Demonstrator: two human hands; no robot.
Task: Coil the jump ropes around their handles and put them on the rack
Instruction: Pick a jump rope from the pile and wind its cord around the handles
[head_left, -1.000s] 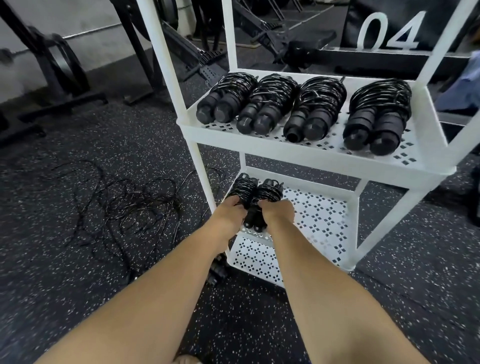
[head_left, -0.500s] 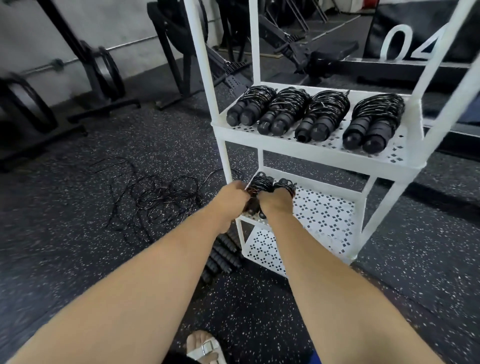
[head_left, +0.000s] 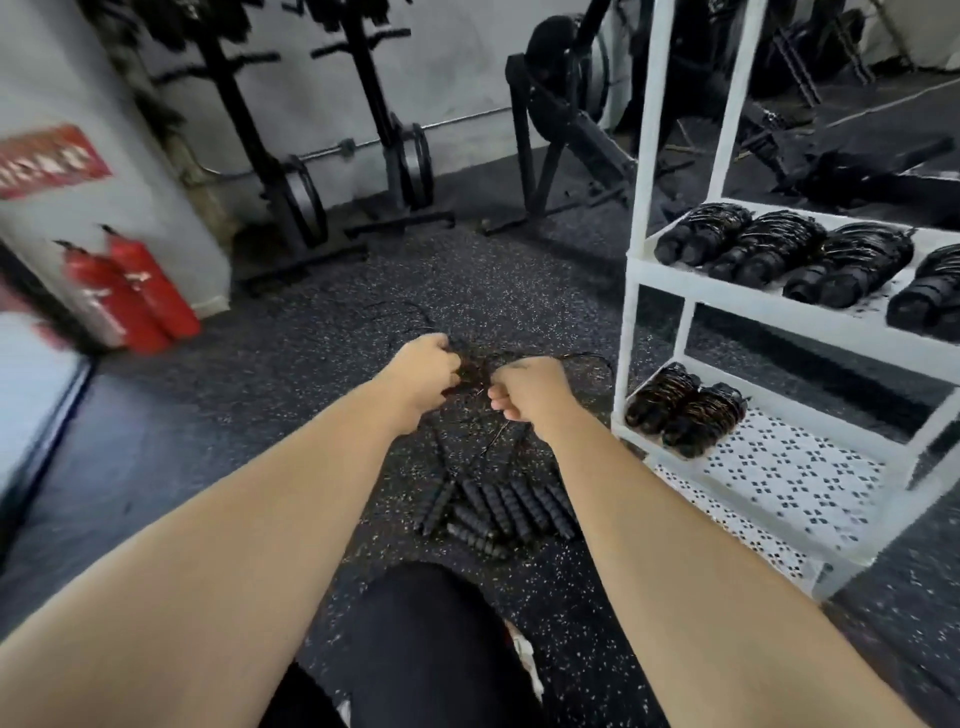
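Released on the rack (head_left: 631, 312), coiled jump rope (head_left: 685, 410) points handle-ends nearward.

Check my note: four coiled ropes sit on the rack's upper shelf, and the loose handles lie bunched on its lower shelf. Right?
Not quite. The head view shows the loose handles bunched on the floor beside the rack, not on its lower shelf, which holds a coiled rope. The four coiled ropes on the upper shelf are right.

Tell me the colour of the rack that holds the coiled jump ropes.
The rack is white, seen best in the head view.
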